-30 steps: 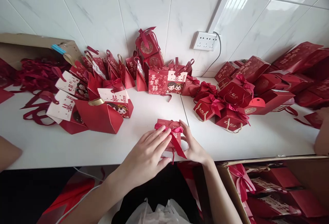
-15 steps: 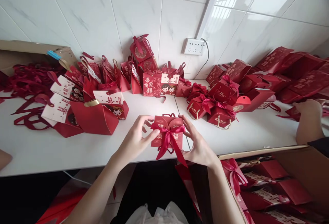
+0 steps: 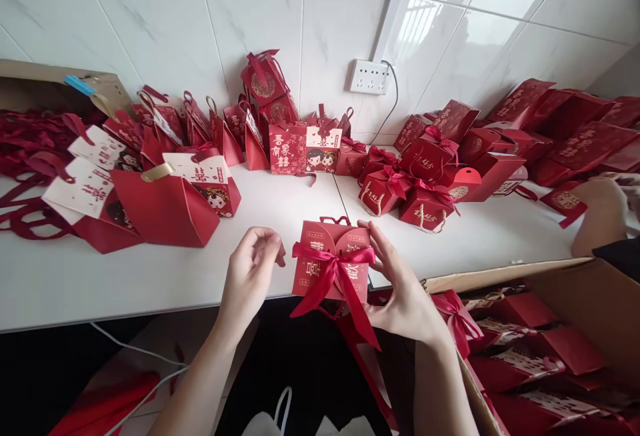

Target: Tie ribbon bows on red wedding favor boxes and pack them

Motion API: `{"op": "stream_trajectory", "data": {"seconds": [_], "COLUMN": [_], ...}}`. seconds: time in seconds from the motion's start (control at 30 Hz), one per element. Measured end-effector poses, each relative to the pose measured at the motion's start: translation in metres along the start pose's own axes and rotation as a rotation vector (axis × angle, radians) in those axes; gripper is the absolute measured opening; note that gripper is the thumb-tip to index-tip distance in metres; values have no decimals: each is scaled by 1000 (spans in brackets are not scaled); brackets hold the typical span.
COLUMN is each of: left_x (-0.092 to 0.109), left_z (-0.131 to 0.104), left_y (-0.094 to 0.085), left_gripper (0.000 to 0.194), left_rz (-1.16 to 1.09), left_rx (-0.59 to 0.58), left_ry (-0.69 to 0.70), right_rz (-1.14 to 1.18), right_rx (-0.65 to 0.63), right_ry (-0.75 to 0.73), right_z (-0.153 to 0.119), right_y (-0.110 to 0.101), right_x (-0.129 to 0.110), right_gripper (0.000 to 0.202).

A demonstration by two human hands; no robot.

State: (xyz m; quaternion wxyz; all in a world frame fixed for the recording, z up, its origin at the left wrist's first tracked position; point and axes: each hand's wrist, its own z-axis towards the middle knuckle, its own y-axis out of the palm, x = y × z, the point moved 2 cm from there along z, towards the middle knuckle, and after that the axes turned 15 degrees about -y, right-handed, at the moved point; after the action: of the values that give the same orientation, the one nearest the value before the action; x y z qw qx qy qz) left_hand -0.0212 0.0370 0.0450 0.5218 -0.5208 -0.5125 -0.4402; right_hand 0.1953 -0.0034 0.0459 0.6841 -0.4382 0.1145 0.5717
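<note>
A small red gift box [image 3: 306, 276] with a glossy red ribbon bow across its front is held at the table's front edge. My right hand [image 3: 403, 289] grips its right side, thumb below and fingers at the upper corner. To the left of the box, apart from it, is my left hand [image 3: 255, 266], its fingers curled in with thumb and fingertips together; whether anything small is between them is hidden. Twisted red cord handles show above and below the box.
Red bags [image 3: 170, 209] stand at the left, near a heap of ribbon [image 3: 30, 143]. Bow-tied boxes [image 3: 425, 206] sit right of centre. An open carton [image 3: 530, 269] of red boxes is at lower right. Another person's hand [image 3: 600, 213] is at the far right.
My left hand has let go of the box and moved left, its fingers curling. My right hand still holds the box, now closer to the camera. The view has shifted slightly.
</note>
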Motion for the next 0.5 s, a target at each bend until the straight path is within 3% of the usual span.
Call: {"op": "stream_trajectory", "data": {"seconds": [0.13, 0.27, 0.5], "left_x": [0, 6, 5], "left_z": [-13, -22, -27], "left_y": [1, 5, 4], "left_gripper": [33, 29, 24], "left_rz": [92, 239, 153], "left_rx": [-80, -36, -31], "left_ry": [22, 10, 56], "right_rz": [-5, 29, 4], "right_rx": [-30, -26, -32], "right_ry": [-11, -38, -34], "right_z": [-7, -11, -18], "right_y": [3, 7, 8], "right_x": [0, 0, 1], "right_gripper": [103, 103, 103]}}
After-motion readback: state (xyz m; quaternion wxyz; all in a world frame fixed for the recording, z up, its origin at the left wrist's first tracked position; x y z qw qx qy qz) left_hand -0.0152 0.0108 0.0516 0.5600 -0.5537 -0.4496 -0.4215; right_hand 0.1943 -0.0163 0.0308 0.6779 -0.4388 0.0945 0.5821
